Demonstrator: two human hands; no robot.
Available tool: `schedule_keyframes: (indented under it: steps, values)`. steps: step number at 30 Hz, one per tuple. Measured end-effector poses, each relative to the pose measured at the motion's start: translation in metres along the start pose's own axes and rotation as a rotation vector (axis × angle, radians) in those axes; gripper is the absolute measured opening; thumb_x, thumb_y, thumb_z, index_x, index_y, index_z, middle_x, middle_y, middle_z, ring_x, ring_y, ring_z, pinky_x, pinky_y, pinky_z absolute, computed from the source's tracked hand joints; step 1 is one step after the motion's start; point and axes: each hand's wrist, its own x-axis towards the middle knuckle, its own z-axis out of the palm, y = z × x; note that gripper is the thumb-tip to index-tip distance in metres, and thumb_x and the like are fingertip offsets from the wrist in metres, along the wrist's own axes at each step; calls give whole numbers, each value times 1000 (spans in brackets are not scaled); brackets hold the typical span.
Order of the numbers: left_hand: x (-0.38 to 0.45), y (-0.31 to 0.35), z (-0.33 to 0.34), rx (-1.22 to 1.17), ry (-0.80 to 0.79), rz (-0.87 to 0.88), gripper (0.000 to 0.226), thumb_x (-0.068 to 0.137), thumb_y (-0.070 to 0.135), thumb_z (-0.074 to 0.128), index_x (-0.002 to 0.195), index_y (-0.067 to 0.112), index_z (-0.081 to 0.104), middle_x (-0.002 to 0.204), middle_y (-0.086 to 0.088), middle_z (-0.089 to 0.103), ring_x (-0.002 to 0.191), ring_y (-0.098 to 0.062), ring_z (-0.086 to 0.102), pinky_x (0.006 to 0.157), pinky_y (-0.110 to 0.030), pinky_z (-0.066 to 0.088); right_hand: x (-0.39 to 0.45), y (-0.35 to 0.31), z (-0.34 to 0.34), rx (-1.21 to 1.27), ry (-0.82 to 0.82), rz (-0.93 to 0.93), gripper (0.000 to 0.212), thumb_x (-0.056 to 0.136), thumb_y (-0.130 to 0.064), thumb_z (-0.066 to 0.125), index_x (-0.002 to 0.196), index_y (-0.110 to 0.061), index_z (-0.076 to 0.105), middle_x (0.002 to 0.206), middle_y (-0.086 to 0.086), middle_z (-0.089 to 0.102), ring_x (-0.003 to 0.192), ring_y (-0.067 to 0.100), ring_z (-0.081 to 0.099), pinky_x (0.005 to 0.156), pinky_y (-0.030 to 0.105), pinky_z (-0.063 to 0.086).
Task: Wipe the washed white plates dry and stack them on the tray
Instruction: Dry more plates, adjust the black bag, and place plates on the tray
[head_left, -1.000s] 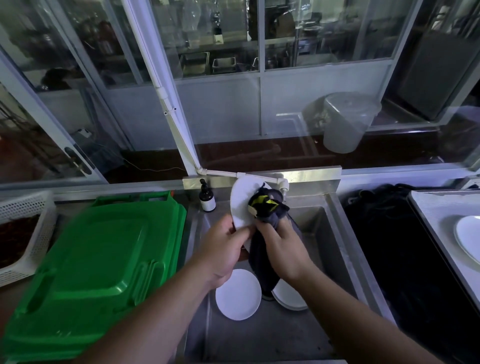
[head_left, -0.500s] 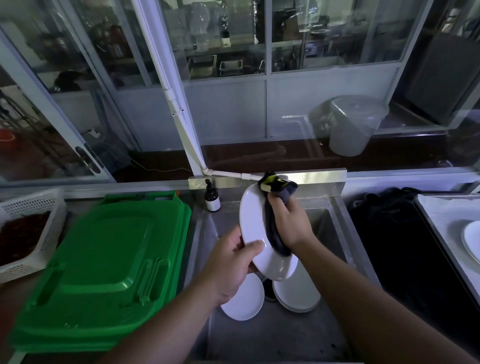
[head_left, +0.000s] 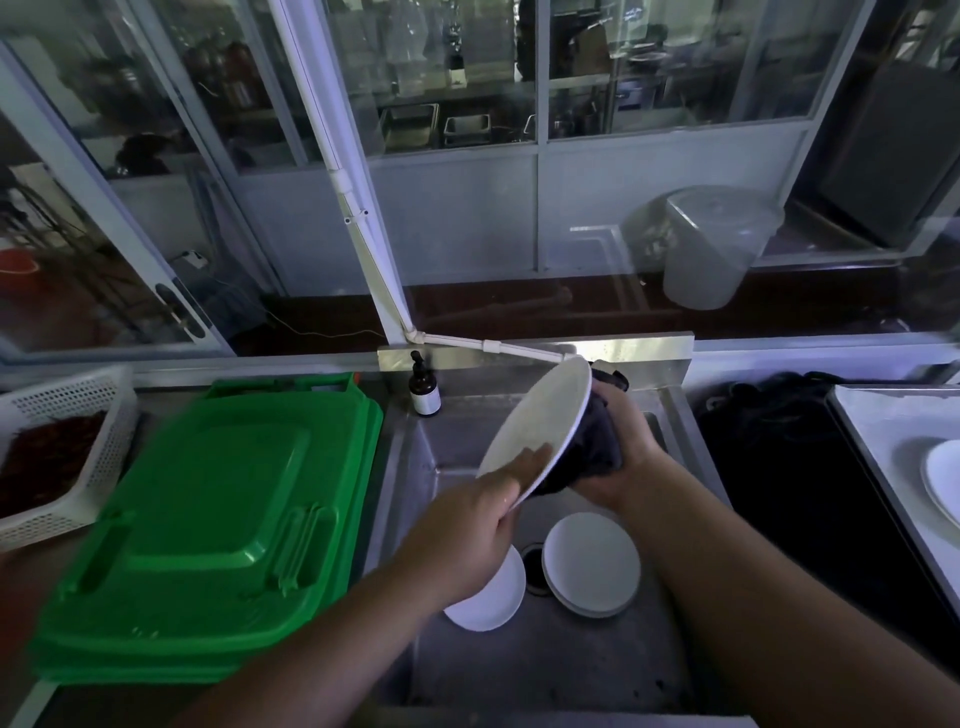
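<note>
White porcelain caught the dim light as a person dried a plate above the steel sink, tilting it on edge so that its underside faced the dark cloth pressed behind it. The left hand pinched the lower rim, thumb laid across the plate's face and fingers curled beneath, apparently to steady the plate against the rubbing. The right hand was closed around the bunched cloth and held it flat to the back of the plate, which suggested that the underside was the surface being wiped.

Down in the sink, beside its drain, more white plates waited: one plate partly hidden under the left wrist, and a small stack just right of the drain. Whether they were wet could not be told. To the right of the sink, at the frame's edge, a pale tray already carried at least one plate, the likely destination for the one in hand. Left of the sink lay stacked green lids, with a white perforated basket beyond them. A brown pump bottle stood at the sink's back-left corner.
</note>
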Motion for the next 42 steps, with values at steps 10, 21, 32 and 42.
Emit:
schedule_keyframes:
  steps: [10,21,32,42]
  values:
    - [2,-21,-14,432,-151,268,84,100,2,49,163,44,13,168,6,28,152,-25,36,120,-47,39,-20,-24,-47,-164,-116,-71,32,104,-23,49,110,4,64,60,20,56,50,27,66,49,28,57]
    - [0,-5,-13,-175,257,-452,59,104,12,51,158,32,38,151,24,39,140,5,35,115,-15,27,-8,-12,-76,-74,-166,-82,62,78,-16,57,140,-5,59,102,18,77,91,36,74,81,45,60]
    - [12,25,3,-1169,408,-966,18,104,8,53,105,2,71,93,-13,78,84,-21,73,60,-28,60,-18,0,-99,-30,-126,-59,45,99,-31,56,133,-2,63,101,20,76,90,33,75,87,44,54]
    - [20,7,-4,-1160,192,-882,21,105,11,55,117,4,71,108,-17,78,98,-29,73,74,-35,59,-48,3,-114,-17,101,-118,41,101,-29,64,126,2,73,108,22,71,96,34,70,100,47,48]
